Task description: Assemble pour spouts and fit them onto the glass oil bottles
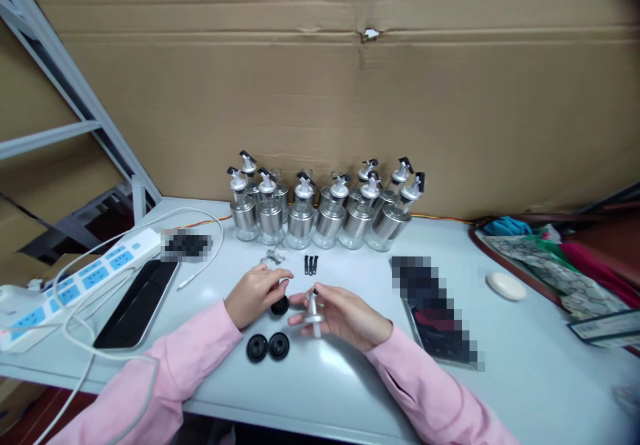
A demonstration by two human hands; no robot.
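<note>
My right hand (350,315) holds a silver pour spout (314,317) upright between thumb and fingers, with a small black tip on top. Left of it, my left hand (255,292) has its index finger and thumb stretched out over a black round stopper (280,306), partly hidden by the hand; contact is unclear. Two more black round stoppers, a left one (257,348) and a right one (279,346), lie side by side nearer the front edge. Beyond the hands are several small black levers (311,265) in a row and some loose silver spout parts (274,255).
Glass bottles with metal sleeves (301,222), most topped with spouts, stand along the cardboard wall (320,98). At left lie a power strip (95,275), white cable (220,235) and dark phone (137,305). A partly blurred dark flat item (437,325) and white oval object (507,286) lie right.
</note>
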